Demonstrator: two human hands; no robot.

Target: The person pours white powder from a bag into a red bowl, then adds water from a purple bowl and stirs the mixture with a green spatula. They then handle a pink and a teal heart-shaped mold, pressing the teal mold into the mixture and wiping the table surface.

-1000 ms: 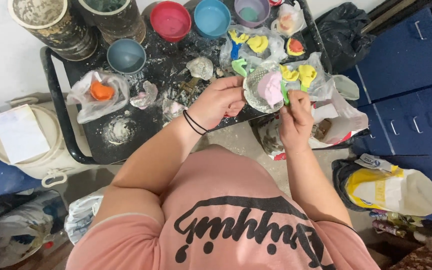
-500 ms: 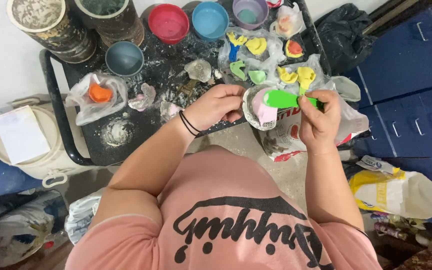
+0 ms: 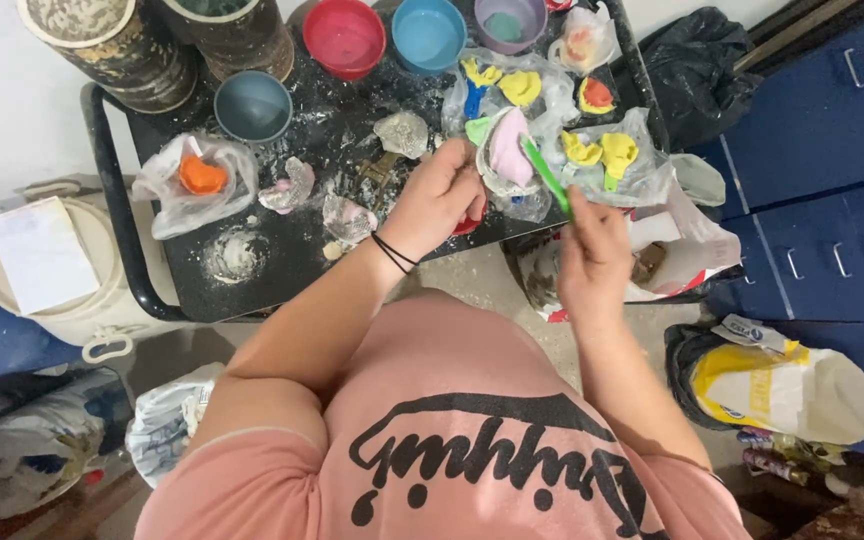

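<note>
My left hand (image 3: 439, 200) cupping a pale bowl (image 3: 505, 160) of pink paste at upper centre, my right hand (image 3: 592, 250) gripping a slim green spatula (image 3: 546, 175), tip in the paste

Both bare forearms reach forward and away from the body, converging toward each other. The left hand (image 3: 439, 196) is curled with its back to the camera, fingers bent under in a grasp whose contents cannot be made out from here, and a thin dark band circles the left wrist. The right hand (image 3: 590, 252) sits just beside it and slightly nearer the body, knuckles up, fingers and thumb pinched closed at the top, wrist straight in line with the forearm.
</note>
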